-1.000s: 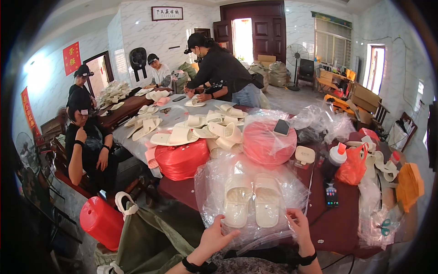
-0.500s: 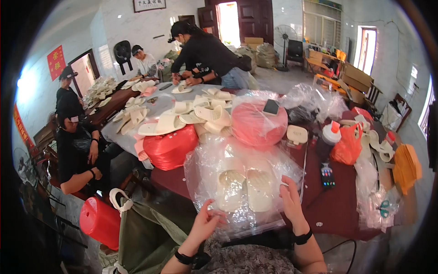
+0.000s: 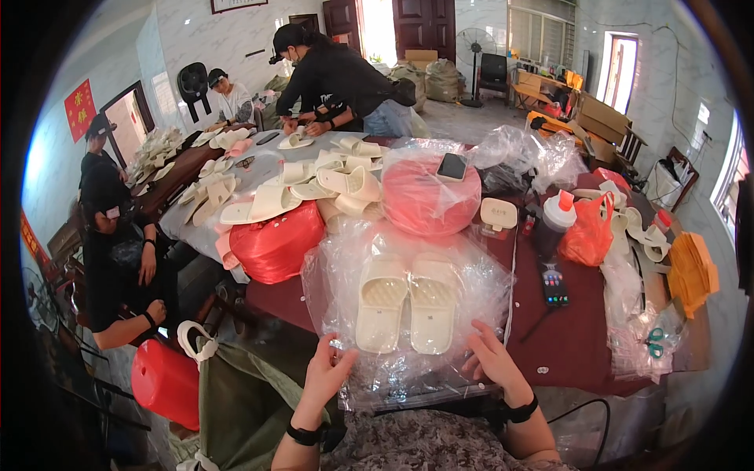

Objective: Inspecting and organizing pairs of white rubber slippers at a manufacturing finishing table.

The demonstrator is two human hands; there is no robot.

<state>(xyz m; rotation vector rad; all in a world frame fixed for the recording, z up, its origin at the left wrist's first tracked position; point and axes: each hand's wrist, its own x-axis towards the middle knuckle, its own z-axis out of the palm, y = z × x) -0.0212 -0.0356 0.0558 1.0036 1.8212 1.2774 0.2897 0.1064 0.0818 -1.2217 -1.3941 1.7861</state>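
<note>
A pair of cream slippers (image 3: 382,304) lies side by side, toes away from me, among sheets of clear plastic (image 3: 334,267) on the table's near edge. I cannot tell whether any film still covers them. My left hand (image 3: 325,369) is at the plastic's left near edge, thumb and fingers apart, holding nothing I can see. On the other side, my right hand (image 3: 495,357) rests by the plastic's right near edge, its fingers loosely bent and apart. Black bands circle both wrists.
Beyond the slippers stand a red twine roll (image 3: 279,239), a pink wrapped roll (image 3: 430,196) with a phone, and a slipper pile (image 3: 345,182). Rightward are a dark bottle (image 3: 554,213), a lit phone (image 3: 554,286) and scissors (image 3: 655,343). A green sack (image 3: 243,392) stands lower left; people work beyond.
The plastic's glare over the slippers is gone and they show plainly. My left hand has moved left, away from the slippers; my right hand has come lower. The view has shifted slightly.
</note>
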